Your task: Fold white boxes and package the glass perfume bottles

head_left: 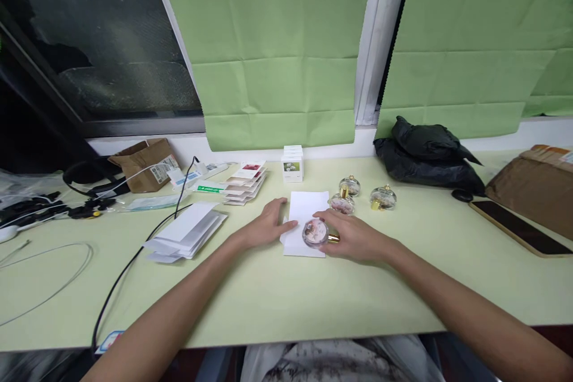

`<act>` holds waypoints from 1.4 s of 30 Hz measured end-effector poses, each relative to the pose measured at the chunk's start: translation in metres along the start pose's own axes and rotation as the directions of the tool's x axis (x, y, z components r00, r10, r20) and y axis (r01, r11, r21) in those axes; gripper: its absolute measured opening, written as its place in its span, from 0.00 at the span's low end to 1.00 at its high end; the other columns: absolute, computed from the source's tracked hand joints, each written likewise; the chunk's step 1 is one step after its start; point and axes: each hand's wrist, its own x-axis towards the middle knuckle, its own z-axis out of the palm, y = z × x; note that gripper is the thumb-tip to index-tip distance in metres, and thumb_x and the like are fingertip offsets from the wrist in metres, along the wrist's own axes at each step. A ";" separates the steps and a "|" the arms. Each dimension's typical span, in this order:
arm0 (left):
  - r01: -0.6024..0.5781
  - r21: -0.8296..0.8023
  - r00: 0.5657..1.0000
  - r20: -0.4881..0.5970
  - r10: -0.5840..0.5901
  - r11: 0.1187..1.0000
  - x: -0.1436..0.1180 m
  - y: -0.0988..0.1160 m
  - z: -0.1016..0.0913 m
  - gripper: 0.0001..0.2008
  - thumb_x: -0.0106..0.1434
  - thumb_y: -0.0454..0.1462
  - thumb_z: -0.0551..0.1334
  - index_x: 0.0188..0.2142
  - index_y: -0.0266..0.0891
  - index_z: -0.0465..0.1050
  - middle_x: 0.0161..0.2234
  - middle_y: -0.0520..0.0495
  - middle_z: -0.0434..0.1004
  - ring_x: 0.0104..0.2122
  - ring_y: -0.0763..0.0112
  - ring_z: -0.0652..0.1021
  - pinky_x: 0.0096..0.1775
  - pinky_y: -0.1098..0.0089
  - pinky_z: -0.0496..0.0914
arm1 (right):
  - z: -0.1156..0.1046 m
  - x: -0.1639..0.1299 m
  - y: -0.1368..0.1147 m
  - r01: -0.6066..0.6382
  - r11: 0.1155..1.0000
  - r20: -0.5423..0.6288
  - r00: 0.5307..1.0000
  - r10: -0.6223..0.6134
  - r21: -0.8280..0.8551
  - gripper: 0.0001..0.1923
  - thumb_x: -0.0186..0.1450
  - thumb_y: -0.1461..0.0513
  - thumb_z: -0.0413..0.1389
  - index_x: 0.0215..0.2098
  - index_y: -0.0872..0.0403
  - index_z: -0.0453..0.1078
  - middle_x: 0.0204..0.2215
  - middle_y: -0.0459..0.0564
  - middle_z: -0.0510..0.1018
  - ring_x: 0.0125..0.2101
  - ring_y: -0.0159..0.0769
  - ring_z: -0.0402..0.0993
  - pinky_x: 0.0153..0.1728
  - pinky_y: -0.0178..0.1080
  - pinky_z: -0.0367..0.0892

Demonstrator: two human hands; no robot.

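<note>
In my right hand [351, 236] is a round glass perfume bottle [316, 233] with a gold cap, lying on its side over a white sheet of paper [304, 206]. The fingers of that hand curl around the bottle. My left hand [270, 225] rests at the left edge of the sheet, thumb stretched onto it and the fingers apart from the thumb. Just behind my right hand are another perfume bottle [341, 203] and a clear one [350, 185]. A further perfume bottle [383, 197] stands a little to the right.
Folded white papers [188, 233] and stacked printed cards [245, 184] lie left; a small white box [292, 166] stands behind. An opened carton [145, 164] and black cable [129, 262] are farther left. Right are a black plastic bag [430, 158], a phone [519, 227] and a brown box [535, 191].
</note>
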 end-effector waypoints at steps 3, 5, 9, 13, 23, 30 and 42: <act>0.019 0.032 0.999 -0.036 -0.018 0.999 0.006 0.002 0.013 0.41 0.63 0.59 0.65 0.68 0.43 0.63 0.74 0.36 0.53 0.76 0.40 0.46 0.71 0.42 0.53 | -0.014 -0.004 0.004 0.045 0.996 0.058 0.997 -0.041 -0.071 0.30 0.65 0.54 0.63 0.65 0.47 0.66 0.54 0.55 0.76 0.54 0.52 0.73 0.49 0.45 0.68; 0.021 0.032 1.000 -0.022 -0.021 0.999 0.008 -0.001 0.014 0.34 0.62 0.55 0.68 0.63 0.45 0.69 0.74 0.40 0.53 0.76 0.40 0.40 0.71 0.40 0.50 | -0.021 -0.005 0.007 0.037 0.996 0.093 0.995 -0.030 -0.079 0.26 0.64 0.54 0.64 0.59 0.48 0.70 0.50 0.53 0.76 0.49 0.49 0.74 0.44 0.43 0.68; 0.040 -0.030 0.999 -0.004 -0.041 0.999 0.005 -0.009 0.000 0.25 0.60 0.45 0.68 0.57 0.48 0.73 0.70 0.44 0.62 0.74 0.45 0.55 0.70 0.45 0.56 | -0.032 -0.008 0.013 -0.006 0.999 0.152 0.988 0.013 -0.049 0.24 0.62 0.57 0.63 0.56 0.48 0.69 0.49 0.52 0.75 0.41 0.43 0.76 0.38 0.39 0.68; 0.120 -0.062 0.992 -0.037 -0.123 0.991 -0.005 -0.012 -0.009 0.23 0.57 0.41 0.68 0.54 0.47 0.75 0.67 0.43 0.67 0.70 0.47 0.63 0.69 0.50 0.59 | -0.035 -0.011 0.019 -0.001 0.998 0.166 0.986 0.011 -0.059 0.26 0.60 0.61 0.62 0.56 0.47 0.68 0.53 0.53 0.75 0.43 0.44 0.77 0.41 0.40 0.70; 0.185 -0.097 0.957 -0.207 -0.202 0.978 0.001 0.002 0.023 0.30 0.52 0.53 0.76 0.50 0.44 0.76 0.65 0.37 0.63 0.72 0.38 0.53 0.68 0.44 0.58 | -0.043 -0.018 0.030 -0.062 0.993 0.168 0.983 0.079 -0.105 0.33 0.58 0.63 0.60 0.62 0.48 0.71 0.72 0.55 0.64 0.60 0.57 0.74 0.54 0.48 0.72; 0.203 -0.182 0.947 -0.214 -0.240 0.962 0.002 0.017 0.031 0.37 0.54 0.47 0.76 0.58 0.42 0.63 0.57 0.38 0.71 0.62 0.47 0.68 0.56 0.54 0.71 | -0.041 -0.017 0.034 -0.088 0.987 0.184 0.977 0.111 -0.133 0.44 0.58 0.63 0.61 0.73 0.50 0.61 0.76 0.55 0.56 0.70 0.59 0.62 0.62 0.50 0.68; -0.028 -0.015 0.947 -0.321 0.022 0.999 -0.029 0.019 -0.011 0.25 0.74 0.39 0.51 0.67 0.53 0.71 0.53 0.48 0.81 0.50 0.57 0.80 0.55 0.58 0.72 | -0.042 -0.019 0.033 -0.059 0.994 0.145 0.987 0.072 -0.091 0.32 0.60 0.61 0.63 0.63 0.48 0.70 0.67 0.56 0.69 0.58 0.57 0.75 0.53 0.47 0.71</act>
